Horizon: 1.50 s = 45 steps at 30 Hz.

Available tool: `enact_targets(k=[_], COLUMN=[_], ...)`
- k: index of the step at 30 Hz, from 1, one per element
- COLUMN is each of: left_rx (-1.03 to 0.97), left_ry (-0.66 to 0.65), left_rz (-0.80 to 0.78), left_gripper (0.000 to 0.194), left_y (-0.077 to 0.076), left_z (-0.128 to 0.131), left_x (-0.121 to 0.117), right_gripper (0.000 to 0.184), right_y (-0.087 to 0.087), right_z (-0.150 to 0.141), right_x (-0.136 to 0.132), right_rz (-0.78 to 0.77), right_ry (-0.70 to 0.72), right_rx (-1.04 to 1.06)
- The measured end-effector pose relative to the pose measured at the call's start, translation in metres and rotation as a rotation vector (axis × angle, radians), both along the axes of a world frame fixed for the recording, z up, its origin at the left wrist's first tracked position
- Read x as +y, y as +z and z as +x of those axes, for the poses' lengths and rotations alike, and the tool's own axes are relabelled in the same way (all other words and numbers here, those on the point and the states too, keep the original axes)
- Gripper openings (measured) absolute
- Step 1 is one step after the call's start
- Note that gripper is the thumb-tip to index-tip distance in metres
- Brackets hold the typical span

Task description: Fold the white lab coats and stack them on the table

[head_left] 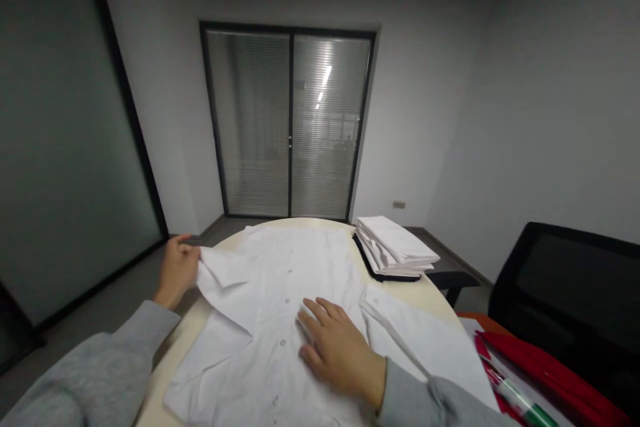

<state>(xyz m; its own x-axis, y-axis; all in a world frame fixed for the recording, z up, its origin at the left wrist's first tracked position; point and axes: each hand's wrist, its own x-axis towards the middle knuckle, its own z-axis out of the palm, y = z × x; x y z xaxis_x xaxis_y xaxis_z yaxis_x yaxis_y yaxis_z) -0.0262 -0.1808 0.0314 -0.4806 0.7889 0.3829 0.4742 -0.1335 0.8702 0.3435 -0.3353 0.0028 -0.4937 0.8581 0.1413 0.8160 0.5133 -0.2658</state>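
A white button-up shirt (270, 307) lies spread over the table, its row of buttons running up the middle. At the table's left edge, my left hand (180, 263) pinches a corner of the shirt's cloth and holds it slightly raised, making folds beneath. My right hand (335, 343) rests with fingers spread on the shirt front, just right of the buttons. One sleeve (430, 333) with its cuff lies out to the right of that hand.
On the round-ended pale table (443, 303), a stack of folded white cloth (393, 240) sits on a black tray (367, 263) at the far right. A black mesh chair (575, 293) stands at the right, with red packaging (545, 367) before it. Glass doors (290, 120) are behind.
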Motion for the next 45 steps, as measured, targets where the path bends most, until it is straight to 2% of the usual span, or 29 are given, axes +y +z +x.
enact_targets(k=[2,4,6,8,9,10,12,14,15,17,19,21,28,31,34,38,40,43,45], left_rx=[0.089,0.251,0.475,0.688,0.758,0.813,0.912,1.008,1.044,1.070,1.072,1.080,1.187,1.230,1.255,1.240,1.216,1.165,1.116], left_ry=[0.122,0.187,0.244,0.222,0.147,-0.005,-0.391,-0.745,-0.868,-0.970,-0.953,-0.896,-0.544,-0.400,-0.251,-0.054,-0.094,-0.334,-0.486], left_rz=[0.006,0.016,0.046,0.075,0.080,0.076,0.045,-0.032,-0.078,-0.157,-0.218,-0.267,-0.362,-0.459,-0.518,-0.415,-0.336,-0.291,-0.343], left_gripper=[0.055,0.051,0.046,0.041,0.039,0.037,0.037,0.048,0.055,0.067,0.072,0.072,0.058,0.057,0.059,0.065,0.061,0.062,0.068], left_y=[0.005,0.012,0.020,0.022,0.021,0.016,0.000,-0.022,-0.033,-0.051,-0.061,-0.063,-0.058,-0.047,-0.029,-0.009,-0.007,-0.018,-0.031], left_z=[-0.033,-0.046,-0.038,-0.011,0.009,0.031,0.077,0.114,0.127,0.140,0.137,0.123,0.071,0.053,0.040,0.039,0.050,0.074,0.089], left_x=[-0.005,-0.007,-0.008,-0.011,-0.014,-0.018,-0.032,-0.049,-0.056,-0.064,-0.064,-0.061,-0.062,-0.058,-0.053,-0.051,-0.050,-0.051,-0.053], right_gripper=[0.058,0.057,0.057,0.057,0.058,0.058,0.059,0.060,0.061,0.062,0.062,0.062,0.062,0.062,0.061,0.060,0.060,0.060,0.060], right_y=[-0.006,-0.015,-0.025,-0.031,-0.033,-0.033,-0.032,-0.030,-0.029,-0.029,-0.030,-0.032,-0.035,-0.036,-0.038,-0.040,-0.039,-0.038,-0.038], right_z=[-0.015,-0.024,-0.024,-0.017,-0.012,-0.007,0.004,0.012,0.015,0.018,0.019,0.018,0.018,0.018,0.019,0.019,0.019,0.018,0.018], right_x=[0.024,0.045,0.061,0.073,0.077,0.079,0.083,0.084,0.084,0.085,0.086,0.087,0.090,0.090,0.091,0.093,0.092,0.092,0.092], right_rz=[-0.015,-0.036,-0.056,-0.058,-0.058,-0.058,-0.070,-0.087,-0.094,-0.100,-0.094,-0.089,-0.093,-0.089,-0.085,-0.068,-0.064,-0.068,-0.070], right_ry=[0.072,0.101,0.072,0.035,0.024,0.017,0.015,0.015,0.016,0.017,0.015,0.009,-0.007,-0.012,-0.015,-0.016,-0.014,-0.016,-0.017], right_rx=[0.005,0.005,0.000,-0.007,-0.014,-0.022,-0.042,-0.061,-0.068,-0.080,-0.089,-0.098,-0.124,-0.119,-0.101,-0.081,-0.076,-0.082,-0.085])
